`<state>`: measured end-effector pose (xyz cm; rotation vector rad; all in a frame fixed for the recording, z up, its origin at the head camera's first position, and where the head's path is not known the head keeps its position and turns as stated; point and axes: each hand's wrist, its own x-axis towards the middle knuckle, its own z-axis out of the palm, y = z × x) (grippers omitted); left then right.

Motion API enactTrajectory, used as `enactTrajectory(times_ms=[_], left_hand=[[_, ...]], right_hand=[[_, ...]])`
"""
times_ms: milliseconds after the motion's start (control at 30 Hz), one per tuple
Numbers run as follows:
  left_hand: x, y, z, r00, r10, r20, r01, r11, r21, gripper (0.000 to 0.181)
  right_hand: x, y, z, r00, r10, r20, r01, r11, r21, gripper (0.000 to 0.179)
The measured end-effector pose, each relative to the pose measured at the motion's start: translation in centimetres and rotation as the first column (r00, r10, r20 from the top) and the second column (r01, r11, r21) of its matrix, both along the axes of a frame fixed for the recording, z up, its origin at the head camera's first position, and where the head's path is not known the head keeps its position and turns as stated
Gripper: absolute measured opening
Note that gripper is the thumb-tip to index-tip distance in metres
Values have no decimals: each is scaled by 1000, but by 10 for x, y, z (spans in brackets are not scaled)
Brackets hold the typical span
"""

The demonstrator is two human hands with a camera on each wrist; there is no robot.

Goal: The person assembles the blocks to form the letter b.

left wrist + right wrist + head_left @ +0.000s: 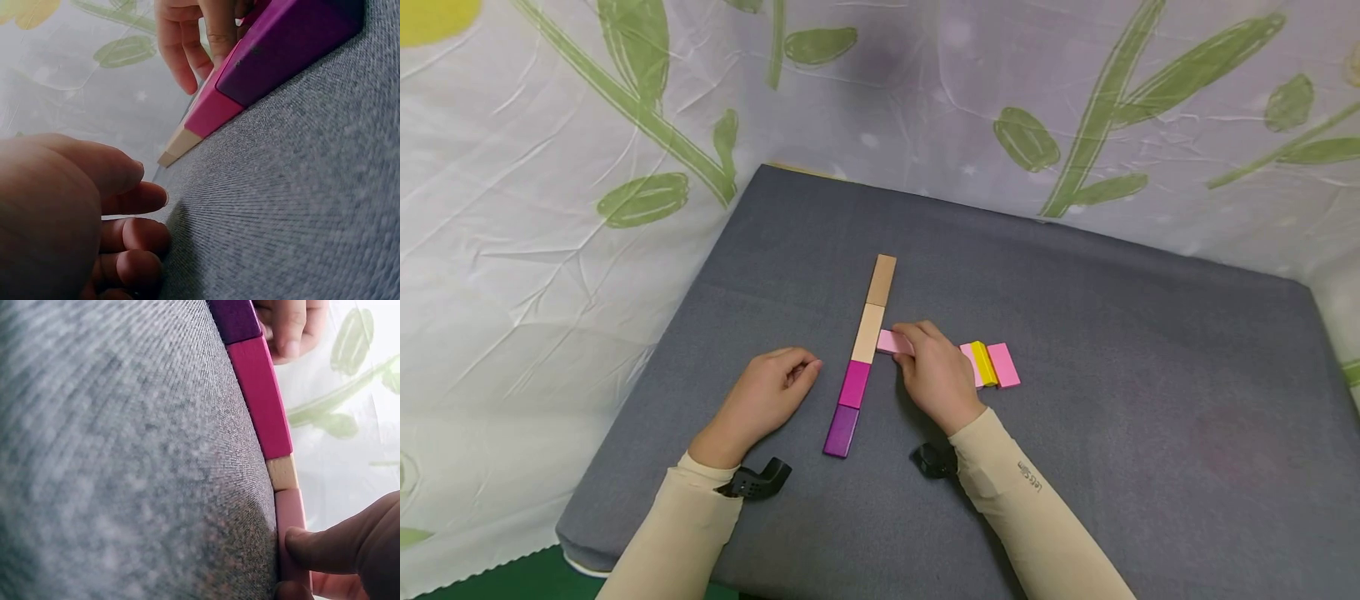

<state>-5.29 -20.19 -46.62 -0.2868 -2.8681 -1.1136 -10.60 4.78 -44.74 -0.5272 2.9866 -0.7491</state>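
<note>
My right hand (942,375) pinches a light pink block (892,341) between thumb and fingers, its end right at the side of a straight row of flat blocks. From far to near, the row runs tan block (881,280), pale wood block (868,333), magenta block (854,383) and purple block (842,431). In the right wrist view the thumb presses the face of the pink block (290,531), which lies low at the cloth. Left of the row, my left hand (760,396) rests on the table with loosely curled fingers, holding nothing.
Just right of my right hand lie a pale pink block (968,354), a yellow block (983,364) and a brighter pink block (1003,365). Grey cloth covers the table (1150,400). A leaf-patterned curtain (925,100) hangs behind and to the left.
</note>
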Motion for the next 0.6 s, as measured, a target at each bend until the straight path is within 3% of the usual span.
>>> enactTrajectory(times_ms=[600], left_hand=[[-1,3,-1,1000,2,-4,-2,1000,-15,14]], right_hand=[[0,1,1,1000,-9,11,9,1000,3,42]])
